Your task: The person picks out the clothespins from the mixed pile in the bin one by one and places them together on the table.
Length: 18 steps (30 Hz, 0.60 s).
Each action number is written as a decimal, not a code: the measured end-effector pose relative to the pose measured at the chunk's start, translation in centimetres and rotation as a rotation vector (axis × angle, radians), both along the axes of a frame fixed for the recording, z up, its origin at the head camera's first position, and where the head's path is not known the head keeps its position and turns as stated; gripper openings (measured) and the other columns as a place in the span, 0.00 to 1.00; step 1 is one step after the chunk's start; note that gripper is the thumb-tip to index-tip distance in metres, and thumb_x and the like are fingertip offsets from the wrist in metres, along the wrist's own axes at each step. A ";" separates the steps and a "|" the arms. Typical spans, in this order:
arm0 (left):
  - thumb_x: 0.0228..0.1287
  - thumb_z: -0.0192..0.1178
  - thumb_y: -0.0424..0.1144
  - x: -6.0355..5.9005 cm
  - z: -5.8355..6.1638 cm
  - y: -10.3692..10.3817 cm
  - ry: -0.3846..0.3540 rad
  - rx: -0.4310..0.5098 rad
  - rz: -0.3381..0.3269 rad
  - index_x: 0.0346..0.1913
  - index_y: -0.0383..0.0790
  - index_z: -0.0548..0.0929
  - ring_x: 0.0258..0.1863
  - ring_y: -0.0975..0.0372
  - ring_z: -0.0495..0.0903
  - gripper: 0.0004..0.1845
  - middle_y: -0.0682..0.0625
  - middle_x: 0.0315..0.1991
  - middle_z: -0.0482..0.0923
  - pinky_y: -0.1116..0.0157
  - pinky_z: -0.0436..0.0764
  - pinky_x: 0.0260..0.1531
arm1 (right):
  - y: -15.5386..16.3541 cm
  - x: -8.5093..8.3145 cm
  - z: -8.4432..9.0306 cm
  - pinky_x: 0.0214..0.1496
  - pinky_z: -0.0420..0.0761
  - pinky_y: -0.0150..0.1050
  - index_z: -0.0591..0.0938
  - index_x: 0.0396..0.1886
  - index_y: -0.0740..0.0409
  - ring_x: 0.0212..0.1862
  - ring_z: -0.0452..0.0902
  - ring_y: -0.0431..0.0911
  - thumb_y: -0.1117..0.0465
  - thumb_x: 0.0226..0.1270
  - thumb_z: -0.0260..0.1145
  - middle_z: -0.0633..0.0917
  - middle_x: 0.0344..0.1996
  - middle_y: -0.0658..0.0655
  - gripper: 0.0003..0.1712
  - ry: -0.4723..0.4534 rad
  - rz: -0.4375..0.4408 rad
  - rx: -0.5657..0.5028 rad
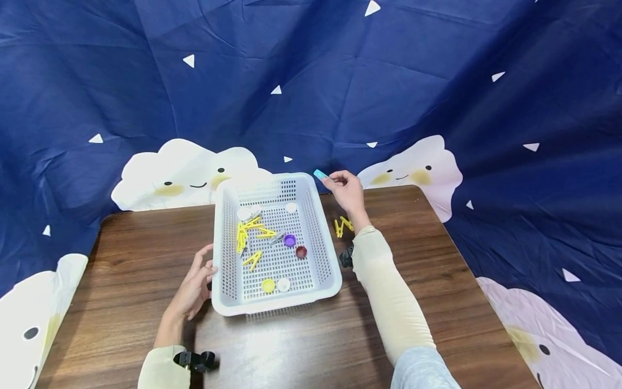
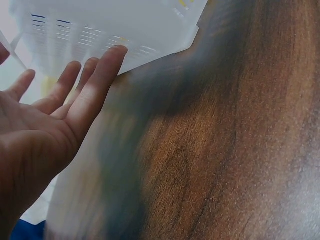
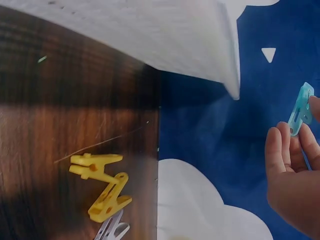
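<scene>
My right hand (image 1: 349, 193) pinches a turquoise clothespin (image 3: 300, 111) between thumb and fingers, above the far right corner of a white plastic basket (image 1: 331, 289). My left hand (image 1: 190, 289) is at the basket's left side, its loosely extended fingertips right at the perforated outer wall in the left wrist view. Inside the basket lie several yellow clothespins (image 1: 253, 260), grey clothespins (image 1: 277, 239) and bottle caps: a purple cap (image 1: 289, 241), a dark red cap (image 1: 301, 252), a yellow cap (image 1: 268, 286) and several white caps (image 1: 284, 284).
On the brown wooden table (image 1: 418, 259), right of the basket, lie two yellow clothespins (image 3: 110, 197) and a greyish clothespin (image 3: 111, 227) beside them. A dark blue cloth (image 1: 311, 81) with white clouds hangs behind the table's far edge.
</scene>
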<state>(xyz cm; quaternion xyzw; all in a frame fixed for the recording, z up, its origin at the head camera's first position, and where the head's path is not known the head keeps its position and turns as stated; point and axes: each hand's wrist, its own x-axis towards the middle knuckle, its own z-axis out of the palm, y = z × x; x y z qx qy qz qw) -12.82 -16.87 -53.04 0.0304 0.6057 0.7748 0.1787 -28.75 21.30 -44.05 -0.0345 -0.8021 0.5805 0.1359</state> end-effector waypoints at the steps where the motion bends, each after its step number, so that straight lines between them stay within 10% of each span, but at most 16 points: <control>1: 0.79 0.42 0.36 0.0 0.0 0.0 0.000 -0.003 0.000 0.77 0.54 0.48 0.58 0.53 0.78 0.30 0.33 0.69 0.58 0.44 0.81 0.44 | 0.1 0.0 -0.1 0.37 0.72 0.33 0.85 0.40 0.65 0.33 0.73 0.40 0.58 0.61 0.76 0.80 0.31 0.50 0.15 0.000 -0.004 0.013; 18: 0.79 0.42 0.37 0.1 -0.1 0.0 -0.032 -0.022 0.002 0.75 0.42 0.53 0.58 0.60 0.76 0.27 0.32 0.74 0.54 0.47 0.79 0.46 | 2.1 0.5 -2.8 0.41 0.73 0.35 0.85 0.40 0.62 0.33 0.76 0.40 0.55 0.60 0.77 0.82 0.32 0.52 0.16 -0.047 -0.079 0.108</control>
